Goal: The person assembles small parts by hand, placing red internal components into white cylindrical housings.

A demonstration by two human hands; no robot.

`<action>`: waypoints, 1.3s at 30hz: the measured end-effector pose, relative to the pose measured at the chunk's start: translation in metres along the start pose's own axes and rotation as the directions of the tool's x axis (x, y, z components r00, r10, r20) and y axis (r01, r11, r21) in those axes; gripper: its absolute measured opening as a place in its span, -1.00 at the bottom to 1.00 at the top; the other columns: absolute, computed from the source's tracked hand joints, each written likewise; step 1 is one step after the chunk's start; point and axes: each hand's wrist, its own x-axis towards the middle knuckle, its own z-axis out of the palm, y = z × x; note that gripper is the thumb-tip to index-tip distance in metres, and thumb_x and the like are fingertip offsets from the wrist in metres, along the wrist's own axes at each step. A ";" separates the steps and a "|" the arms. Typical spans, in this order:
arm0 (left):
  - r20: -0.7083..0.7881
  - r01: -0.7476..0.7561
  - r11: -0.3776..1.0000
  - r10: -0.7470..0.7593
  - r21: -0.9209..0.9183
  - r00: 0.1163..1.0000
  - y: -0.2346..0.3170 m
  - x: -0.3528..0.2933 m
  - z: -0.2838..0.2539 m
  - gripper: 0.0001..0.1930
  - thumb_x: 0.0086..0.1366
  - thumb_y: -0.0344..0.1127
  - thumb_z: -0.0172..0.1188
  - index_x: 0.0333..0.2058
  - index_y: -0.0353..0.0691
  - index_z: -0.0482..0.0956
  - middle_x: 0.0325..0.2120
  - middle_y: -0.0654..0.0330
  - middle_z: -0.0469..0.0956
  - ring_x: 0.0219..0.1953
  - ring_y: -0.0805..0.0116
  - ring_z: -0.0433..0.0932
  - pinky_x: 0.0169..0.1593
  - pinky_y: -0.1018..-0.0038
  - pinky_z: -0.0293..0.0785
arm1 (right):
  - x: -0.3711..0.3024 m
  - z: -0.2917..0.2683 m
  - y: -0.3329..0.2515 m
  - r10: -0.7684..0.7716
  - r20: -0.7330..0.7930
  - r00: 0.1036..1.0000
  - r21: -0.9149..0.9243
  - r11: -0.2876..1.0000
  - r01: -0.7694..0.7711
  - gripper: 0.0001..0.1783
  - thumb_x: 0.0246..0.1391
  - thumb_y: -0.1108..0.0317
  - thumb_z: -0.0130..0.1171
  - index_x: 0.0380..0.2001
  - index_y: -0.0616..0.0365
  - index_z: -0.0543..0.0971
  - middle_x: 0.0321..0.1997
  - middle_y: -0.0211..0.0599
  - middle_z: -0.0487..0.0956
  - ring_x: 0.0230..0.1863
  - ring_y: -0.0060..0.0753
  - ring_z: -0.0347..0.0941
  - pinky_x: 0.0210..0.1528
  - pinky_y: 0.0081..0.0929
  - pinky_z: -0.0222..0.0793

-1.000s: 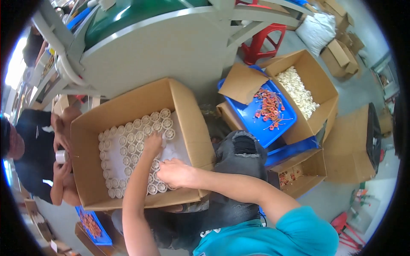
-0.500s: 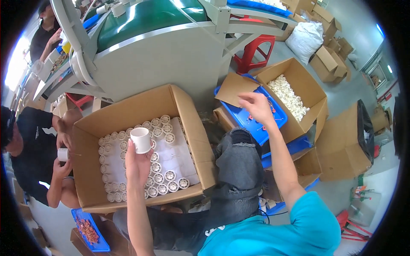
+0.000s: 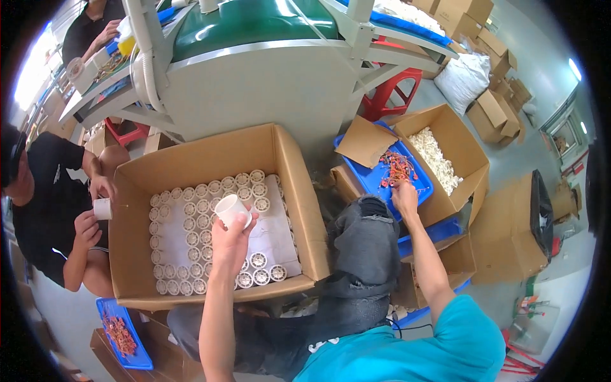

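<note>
My left hand (image 3: 230,245) is closed round a white plastic cup-shaped housing (image 3: 230,210), its wide opening tilted up. It is above a large cardboard box (image 3: 143,290) where rows of round white slotted parts (image 3: 261,276) sit on a pale sheet. My right hand (image 3: 405,198) reaches into a blue tray (image 3: 365,179), fingers pinched at the near edge of a pile of small red-orange wired parts (image 3: 397,167). Its fingertips touch the pile, and what lies between them is hidden. A cardboard flap (image 3: 368,141) covers the tray's far left part.
Behind the tray stands a cardboard box (image 3: 439,181) of small white pieces. At left a co-worker's hands (image 3: 95,223) hold another white housing (image 3: 102,209). A second blue tray (image 3: 141,347) of red-orange parts lies at lower left. A grey machine frame with a green belt (image 3: 254,28) stands ahead.
My right hand has come down from above the tray to the red-orange parts, whose pile now shows more. My left hand has tilted the housing. The view has shifted slightly.
</note>
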 end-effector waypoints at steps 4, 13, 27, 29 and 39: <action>-0.098 -0.016 0.986 0.032 0.165 0.995 0.003 -0.003 0.007 -0.57 0.10 -0.45 0.37 -0.06 -0.36 0.43 -0.16 0.08 0.53 -0.14 0.27 0.56 -0.01 0.33 0.52 | 0.004 -0.034 -0.007 0.023 -0.071 0.997 0.061 0.998 -0.018 -0.82 -0.09 0.47 0.14 -0.37 0.32 0.60 -0.26 0.25 0.58 -0.22 0.24 0.55 -0.13 0.03 0.44; -0.119 -0.022 0.869 0.093 0.495 0.988 -0.012 0.002 -0.017 -0.61 0.09 -0.31 0.41 -0.15 -0.34 0.51 -0.29 0.14 0.61 -0.27 0.38 0.61 -0.18 0.43 0.55 | 0.041 -0.079 -0.020 -0.276 -0.287 0.917 -0.038 0.960 0.277 -0.88 -0.12 0.46 0.21 -0.58 0.31 0.65 -0.43 0.09 0.53 -0.35 0.06 0.46 -0.27 -0.18 0.36; 0.307 -0.192 0.974 0.147 0.122 0.940 0.029 -0.018 -0.003 -0.50 0.08 -0.18 0.33 -0.04 -0.32 0.50 -0.05 0.17 0.49 -0.05 0.45 0.46 0.03 0.48 0.35 | -0.083 -0.089 -0.325 -0.751 0.028 0.660 0.716 0.476 0.511 -0.83 -0.06 0.56 0.20 -0.32 0.28 0.65 -0.39 -0.20 0.59 -0.42 -0.46 0.54 -0.35 -0.53 0.45; 0.352 -0.096 0.995 0.084 0.017 0.932 0.026 -0.018 0.000 -0.52 0.10 -0.20 0.32 -0.05 -0.34 0.51 -0.07 0.13 0.53 -0.05 0.37 0.51 0.03 0.42 0.39 | -0.086 -0.073 -0.334 -0.731 0.008 0.683 0.757 0.451 0.474 -0.81 -0.05 0.57 0.20 -0.30 0.29 0.65 -0.37 -0.20 0.60 -0.40 -0.45 0.56 -0.33 -0.51 0.46; 0.036 0.018 0.761 -0.055 0.648 0.998 0.040 -0.011 0.000 -0.58 0.03 -0.21 0.40 -0.18 -0.32 0.56 -0.32 0.19 0.62 -0.22 0.41 0.58 -0.07 0.45 0.46 | -0.060 -0.046 -0.303 -0.645 0.159 0.747 0.835 0.492 0.247 -0.72 -0.09 0.58 0.27 -0.22 0.33 0.65 -0.29 -0.16 0.64 -0.28 -0.37 0.61 -0.22 -0.49 0.49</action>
